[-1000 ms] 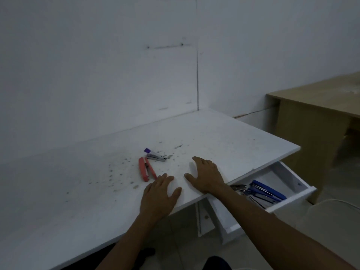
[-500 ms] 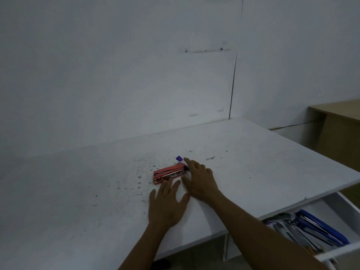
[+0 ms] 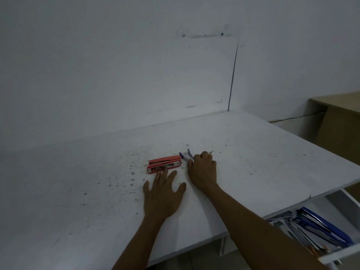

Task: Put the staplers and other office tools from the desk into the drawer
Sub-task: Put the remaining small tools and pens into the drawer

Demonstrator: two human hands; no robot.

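Note:
A red stapler (image 3: 164,164) lies on its side on the white desk (image 3: 253,152). Right of it is a small purple and silver stapler (image 3: 186,155), partly hidden under my right hand (image 3: 202,169), whose fingers are curled over it. My left hand (image 3: 162,195) rests flat on the desk just below the red stapler, fingers spread, fingertips close to it without holding it. The open white drawer (image 3: 342,256) at lower right holds several blue and silver staplers (image 3: 315,227).
The desk is speckled with dark specks around the staplers. White walls rise behind it. A wooden desk (image 3: 342,117) stands at the far right. The drawer sticks out below the desk's front right edge.
My right hand has closed its fingers over the purple stapler, which was open-handed beside it before. The view has moved closer; the left hand stays flat.

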